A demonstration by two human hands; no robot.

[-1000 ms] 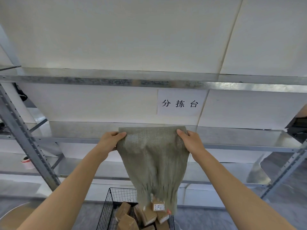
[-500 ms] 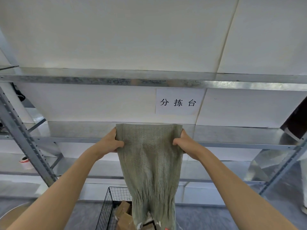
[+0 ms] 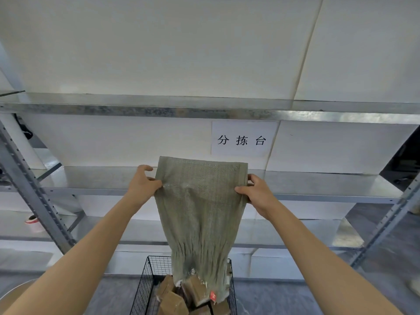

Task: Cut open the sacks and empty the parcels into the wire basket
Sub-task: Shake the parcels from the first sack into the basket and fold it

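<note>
A grey-green woven sack (image 3: pixel 201 210) hangs upside down in front of me, its closed end up and its gathered mouth down over a black wire basket (image 3: pixel 145 285). My left hand (image 3: pixel 143 186) pinches the sack's upper left edge, and my right hand (image 3: pixel 256 195) grips the upper right edge. Brown cardboard parcels (image 3: pixel 193 292) poke out of the sack's mouth and lie heaped in the basket. The sack hides the basket's middle.
A galvanised metal shelving rack (image 3: pixel 318 185) stands right behind the basket, with slanted uprights at left (image 3: pixel 34 196) and right. A paper sign (image 3: pixel 242 139) hangs on the white wall. A tape roll (image 3: pixel 33 221) sits on a lower shelf at left.
Both hands slid a little lower on the sack's sides, so its top edge now stands above them. The sack dipped, then rose again, with parcels at its mouth over the basket.
</note>
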